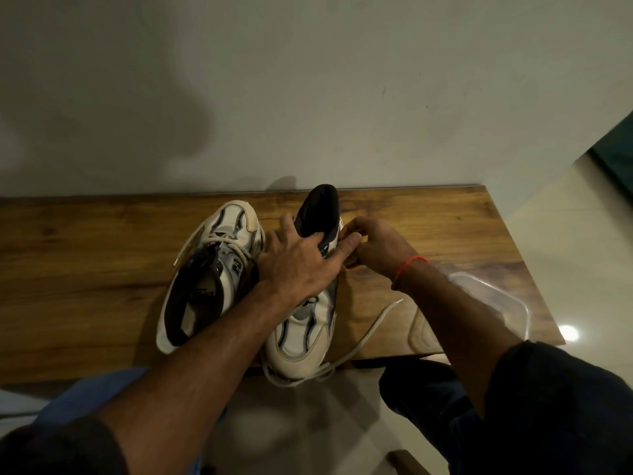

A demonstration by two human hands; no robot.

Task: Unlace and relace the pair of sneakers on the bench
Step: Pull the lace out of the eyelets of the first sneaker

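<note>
On bench (102, 269), your left hand (301, 258) steadies right sneaker (308, 320), right hand (373, 245) pinches lace (373, 329) at eyelet; likely mid-lacing, next pull it through.

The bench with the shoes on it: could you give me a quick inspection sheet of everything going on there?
Surface: wooden bench against a pale wall.
Job's things: left sneaker with its toe toward the wall, lace still in its eyelets. Right sneaker with its toe toward the person, its lace trailing loose over the bench edge.
Clutter: a clear plastic lid at the bench's right end.
Grippers: left hand rests flat on the right sneaker; right hand pinches at the sneaker's eyelet edge, probably the lace.
Cables: nothing seen.
Surroundings: glossy tiled floor; a red thread on the right wrist.
</note>
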